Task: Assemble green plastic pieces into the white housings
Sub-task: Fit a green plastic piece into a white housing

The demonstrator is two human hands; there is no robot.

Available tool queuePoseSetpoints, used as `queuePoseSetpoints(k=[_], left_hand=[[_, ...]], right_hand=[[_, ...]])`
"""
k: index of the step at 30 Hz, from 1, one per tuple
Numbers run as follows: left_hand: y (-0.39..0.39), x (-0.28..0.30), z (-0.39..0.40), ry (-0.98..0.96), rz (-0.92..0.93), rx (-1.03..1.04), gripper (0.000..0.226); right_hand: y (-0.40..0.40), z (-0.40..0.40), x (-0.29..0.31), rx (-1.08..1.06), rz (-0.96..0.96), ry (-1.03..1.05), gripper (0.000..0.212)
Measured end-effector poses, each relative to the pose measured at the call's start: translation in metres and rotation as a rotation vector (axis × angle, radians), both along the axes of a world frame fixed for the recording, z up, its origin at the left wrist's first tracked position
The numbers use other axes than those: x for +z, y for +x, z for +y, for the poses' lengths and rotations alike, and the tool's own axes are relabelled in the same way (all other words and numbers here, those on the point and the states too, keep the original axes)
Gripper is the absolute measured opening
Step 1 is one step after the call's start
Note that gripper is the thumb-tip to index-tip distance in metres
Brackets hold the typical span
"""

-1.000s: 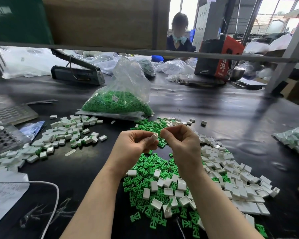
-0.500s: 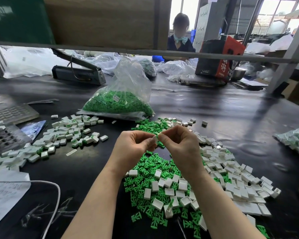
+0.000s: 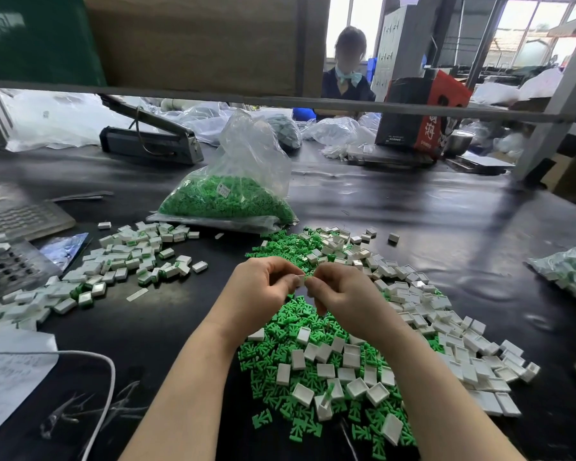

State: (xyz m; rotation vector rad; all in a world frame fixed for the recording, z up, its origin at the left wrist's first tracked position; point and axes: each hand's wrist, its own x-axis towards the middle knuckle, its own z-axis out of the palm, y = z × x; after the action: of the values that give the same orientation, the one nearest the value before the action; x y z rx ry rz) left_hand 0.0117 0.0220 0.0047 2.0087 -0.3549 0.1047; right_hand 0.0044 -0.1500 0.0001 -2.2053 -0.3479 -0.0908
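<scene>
Right now both hands meet over the middle of the worktop (image 3: 446, 227), fingertips touching. Left hand (image 3: 263, 291) pinches a small white housing (image 3: 300, 280) btwn thumb & forefinger; its visible end faces 3 o'clock, toward the other hand. Right hand (image 3: 341, 291) has fingers curled in tight against that end. It's prob. pinching a green piece, but the piece is hidden by the fingers, so can't confirm. Housing's long axis: too small to tell.

The relation that matters, as I judge it: part and housing line up along the 9-to-3 line btwn the two hands, so the coming push would run sideways, right hand toward 9 o'clock, left hand bracing. Likely the seating step for one unit.

Outward from the hands:
- 6 o'clock, directly under the wrists: mixed pile of loose green pieces (image 3: 290, 334) w/ empty white housings (image 3: 353, 361) on top. Both hands are about equally near.
- 3 to 4 o'clock: spread of white housings, nearer the right hand.
- 9 to 10 o'clock, well apart: heap of assembled units (image 3: 133, 261), white w/ green showing at some ends. Nearer the left hand, so drop-off prob. goes that way.
- 12 o'clock: clear bag of green pieces (image 3: 226, 201), beyond the piles.
- Far 3 o'clock edge: another bag (image 3: 569, 271) of white/green parts.
</scene>
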Motion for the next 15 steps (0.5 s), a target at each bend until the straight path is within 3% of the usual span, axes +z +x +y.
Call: queuePoseSetpoints(k=[5,8,15], left_hand=[[0.0025,-0.0049,0.0035,-0.088,0.118,-0.070,0.008],[0.0035,-0.0069,0.0036,-0.086,0.189,-0.140,0.022],[0.0029,-0.0056,0.0016,-0.111,0.177,-0.216,0.024]], right_hand=[[-0.0010,0.0000,0.0013,0.063,-0.008,0.070,0.026],[-0.0004,-0.0013,0.0002,0.088,0.018,0.125,0.025],[0.0013,-0.0023,-0.0058,0.157,0.198,0.321,0.031]])
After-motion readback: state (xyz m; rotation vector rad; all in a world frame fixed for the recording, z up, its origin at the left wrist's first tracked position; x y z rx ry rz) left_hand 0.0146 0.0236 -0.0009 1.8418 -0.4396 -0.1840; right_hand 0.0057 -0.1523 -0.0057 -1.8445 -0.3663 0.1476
